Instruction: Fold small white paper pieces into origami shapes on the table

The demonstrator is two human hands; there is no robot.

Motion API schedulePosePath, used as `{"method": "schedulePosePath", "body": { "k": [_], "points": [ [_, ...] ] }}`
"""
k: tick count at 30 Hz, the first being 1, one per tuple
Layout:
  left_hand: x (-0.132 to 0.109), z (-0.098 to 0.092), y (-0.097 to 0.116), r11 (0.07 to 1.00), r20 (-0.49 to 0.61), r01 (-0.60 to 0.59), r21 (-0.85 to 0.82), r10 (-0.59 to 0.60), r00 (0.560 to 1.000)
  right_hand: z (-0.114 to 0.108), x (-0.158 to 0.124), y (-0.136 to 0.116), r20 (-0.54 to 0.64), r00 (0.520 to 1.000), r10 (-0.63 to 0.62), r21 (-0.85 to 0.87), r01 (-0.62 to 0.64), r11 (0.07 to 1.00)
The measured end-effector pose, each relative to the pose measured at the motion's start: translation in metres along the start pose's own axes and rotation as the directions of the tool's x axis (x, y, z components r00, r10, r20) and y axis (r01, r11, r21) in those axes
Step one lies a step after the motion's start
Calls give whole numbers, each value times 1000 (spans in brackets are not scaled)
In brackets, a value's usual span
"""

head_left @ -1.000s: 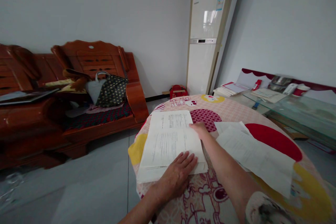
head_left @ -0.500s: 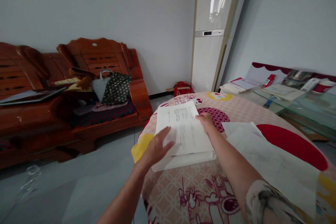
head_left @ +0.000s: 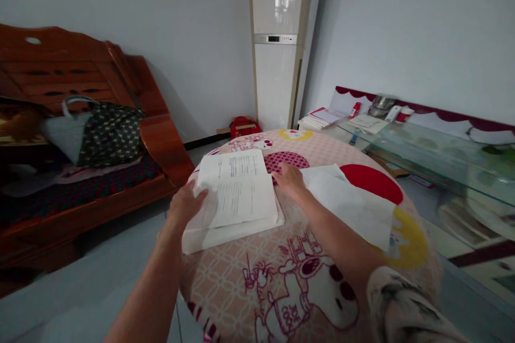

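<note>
A stack of printed white papers (head_left: pixel 235 198) lies on a round table (head_left: pixel 306 278) with a pink cartoon cloth. My left hand (head_left: pixel 187 204) grips the stack's left edge, fingers curled over the sheets. At the stack's right edge my right hand (head_left: pixel 288 178) rests on the papers, fingers bent down against them. More loose white sheets (head_left: pixel 350 203) lie spread to the right of my right arm.
A red wooden sofa (head_left: pixel 80 134) with a patterned bag (head_left: pixel 107 134) stands to the left. A tall white air conditioner (head_left: pixel 277 43) fills the far corner with a red bag (head_left: pixel 243 126) at its foot. A glass-topped cabinet (head_left: pixel 442 150) holding books and tins runs along the right wall.
My left hand has slid from the near edge of the stack round to its left edge. The view has swung left and nearer. My right hand has stayed at the right edge.
</note>
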State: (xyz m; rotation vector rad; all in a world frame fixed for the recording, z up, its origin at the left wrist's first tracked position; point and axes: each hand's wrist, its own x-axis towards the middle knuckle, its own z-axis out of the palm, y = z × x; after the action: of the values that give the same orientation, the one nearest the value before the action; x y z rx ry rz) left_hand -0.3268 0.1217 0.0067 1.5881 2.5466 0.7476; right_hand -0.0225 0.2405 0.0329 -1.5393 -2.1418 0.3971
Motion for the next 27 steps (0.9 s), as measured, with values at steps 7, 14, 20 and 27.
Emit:
{"method": "schedulePosePath", "body": {
  "k": [7,14,20,27],
  "points": [
    [-20,13,85,884,-65,-332,-329,330,942,-67,-127,98,156,973,-170,-372,217,902],
    [-43,43,161,824,166,-431,-368,514,841,-65,-166,146,83,990,-111,-538,139,831],
    [-58,65,171,705,209,-662,-257,709,674,-56,-148,131,-3,999,-35,-530,28,847],
    [-64,69,170,634,231,-768,-92,764,603,-37,-119,102,45,998,-44,-489,60,870]
  ]
}}
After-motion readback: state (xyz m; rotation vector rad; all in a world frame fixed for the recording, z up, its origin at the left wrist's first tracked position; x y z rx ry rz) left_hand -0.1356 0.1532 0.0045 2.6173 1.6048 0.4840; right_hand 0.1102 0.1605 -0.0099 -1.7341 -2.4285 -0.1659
